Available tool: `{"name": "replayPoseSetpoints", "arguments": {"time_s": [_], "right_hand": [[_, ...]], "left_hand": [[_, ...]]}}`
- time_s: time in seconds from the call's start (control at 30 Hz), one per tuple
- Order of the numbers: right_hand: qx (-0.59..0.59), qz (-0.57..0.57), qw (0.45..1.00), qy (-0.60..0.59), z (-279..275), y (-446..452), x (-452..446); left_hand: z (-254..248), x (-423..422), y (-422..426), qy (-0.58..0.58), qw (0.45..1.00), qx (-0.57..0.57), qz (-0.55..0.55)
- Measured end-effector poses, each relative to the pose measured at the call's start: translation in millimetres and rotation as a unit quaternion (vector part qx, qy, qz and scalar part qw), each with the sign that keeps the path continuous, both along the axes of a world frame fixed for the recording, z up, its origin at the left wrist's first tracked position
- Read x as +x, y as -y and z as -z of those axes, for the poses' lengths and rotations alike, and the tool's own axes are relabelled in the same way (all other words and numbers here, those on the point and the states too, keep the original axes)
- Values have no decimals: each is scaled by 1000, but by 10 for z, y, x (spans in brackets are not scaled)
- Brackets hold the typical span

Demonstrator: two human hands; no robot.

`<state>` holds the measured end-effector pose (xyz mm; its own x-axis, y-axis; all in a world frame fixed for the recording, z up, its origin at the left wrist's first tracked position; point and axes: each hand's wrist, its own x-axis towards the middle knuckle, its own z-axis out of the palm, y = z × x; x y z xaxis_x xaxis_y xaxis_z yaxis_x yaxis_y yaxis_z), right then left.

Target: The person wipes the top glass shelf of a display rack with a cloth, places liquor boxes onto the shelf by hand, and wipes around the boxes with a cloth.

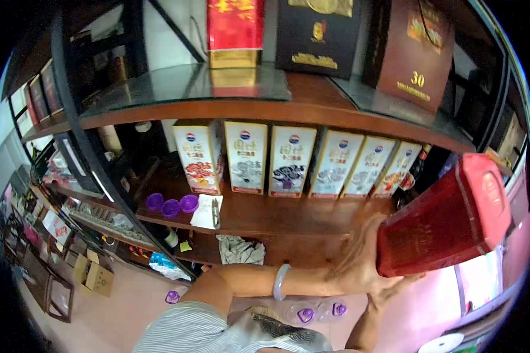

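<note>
A dark red box [433, 226] with a lighter red end is held tilted at the right, in front of the shelving. My left hand [359, 256], on the arm with a pale bangle [281, 281], grips the near end of the box. Under its lower edge, my right hand [391, 286] supports it, with the fingers partly hidden. Several white boxes [245, 157] with gold edges and coloured pictures stand upright in a row on the middle shelf [265, 215], beyond my hands.
Above, a glass-topped shelf [265, 112] carries a red and gold box [235, 29], a black box [316, 35] and a brown box [412, 59]. Purple cups [171, 207] and white paper [204, 212] lie at the left. Below are a cloth [240, 250], clear bottles [303, 313] and a cardboard box [94, 276].
</note>
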<state>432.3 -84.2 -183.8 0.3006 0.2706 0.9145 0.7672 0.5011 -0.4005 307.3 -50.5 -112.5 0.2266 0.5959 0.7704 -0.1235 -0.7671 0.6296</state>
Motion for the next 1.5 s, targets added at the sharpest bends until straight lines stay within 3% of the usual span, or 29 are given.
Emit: {"name": "replayPoseSetpoints", "arguments": {"time_s": [0.13, 0.3, 0.37, 0.47, 0.53, 0.63, 0.73, 0.83, 0.9, 1.0, 1.07, 1.1, 1.2, 1.27, 1.33, 1.43, 1.5], "right_hand": [[19, 18, 997, 72, -897, 161, -265], [16, 54, 982, 183, -1839, 177, -746], [-13, 50, 977, 208, -2089, 95, -888], [-52, 40, 968, 244, -2348, -45, -1108], [-64, 33, 963, 260, -2494, -107, -1295], [-129, 2, 956, 264, -2755, -161, -1593], [-175, -15, 948, 265, -2993, -194, -1900], [-198, -75, 937, 278, -3114, -280, -2128], [-204, -105, 925, 303, -3159, -324, -2223], [-168, -328, 890, 268, -3221, -458, -2187], [-100, -332, 899, 268, -3103, -750, -2313], [-119, -342, 894, 265, -3075, -840, -2381], [-95, -500, 841, 185, -3032, -898, -2563], [-90, -496, 843, 189, -3099, -964, -2637], [-57, -468, 864, 175, -3158, -1184, -2787], [-62, -515, 842, 146, -3196, -1261, -2942], [-62, -487, 855, 168, -3129, -1385, -3004]], "left_hand": [[-452, -123, 99, 67, 997, 32, 7], [-1082, -570, 137, 89, 995, -37, -21], [-1207, -674, -54, 163, 986, -21, -9], [-1485, -1049, -93, 147, 981, -80, 100], [-1599, -1244, -71, 174, 975, -116, 72], [-1860, -1646, 4, 121, 964, -230, 63], [-2050, -1926, 22, 152, 963, -212, 71], [-2185, -2201, 56, 159, 965, -207, 13], [-2228, -2456, -143, 159, 964, -212, 36], [-2378, -2782, -7, 156, 957, -241, 45], [-2406, -2916, -7, 170, 955, -242, 18], [-2430, -2952, 12, 175, 956, -236, 5], [-2527, -3127, -80, 178, 963, -202, -26], [-2628, -3214, -96, 172, 959, -209, -84], [-2736, -3402, -271, 145, 970, -185, -58], [-2795, -3499, -388, 145, 969, -170, -103], [-2763, -3612, -557, 139, 972, -183, -55]]}}
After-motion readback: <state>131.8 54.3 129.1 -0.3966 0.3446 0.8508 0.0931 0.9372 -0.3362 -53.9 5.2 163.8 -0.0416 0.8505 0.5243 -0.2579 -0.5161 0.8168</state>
